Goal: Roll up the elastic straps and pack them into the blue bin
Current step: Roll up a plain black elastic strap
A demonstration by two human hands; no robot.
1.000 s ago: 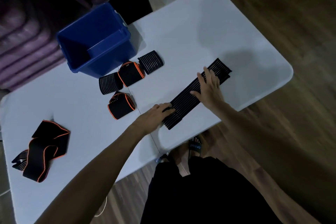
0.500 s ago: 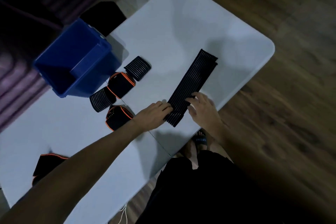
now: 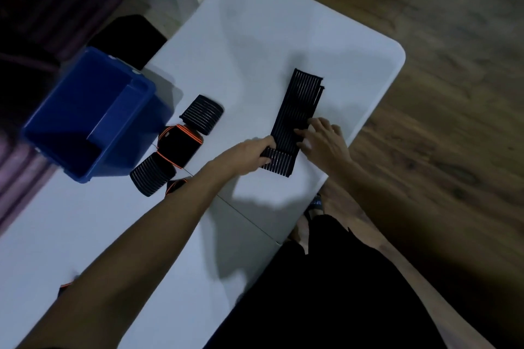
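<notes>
The left hand (image 3: pixel 252 154) had its fingers curled around the near end of the ribbed black strap (image 3: pixel 297 116), pinching the first fold of the roll, while the right hand (image 3: pixel 323 140) rested its fingers, spread slightly apart, on the strap's edge just beyond that fold. The rest of the strap lay flat on the white table (image 3: pixel 255 37), stretching away from the fingertips. To the left of the left hand's knuckles sat the finished rolls: a striped roll (image 3: pixel 202 113), an orange-trimmed roll (image 3: pixel 181 147) and another striped roll (image 3: pixel 151 178), all outside the blue bin (image 3: pixel 124 122) farther left. The likely trouble was a loose or skewed start: if the right fingers lifted before the fold was tucked tight, the elastic could spring open, or the roll could wander crooked and telescope. The strap also lay near the table's edge, so a careless push might slide it off. No brand, label or readable writing showed on anything.
</notes>
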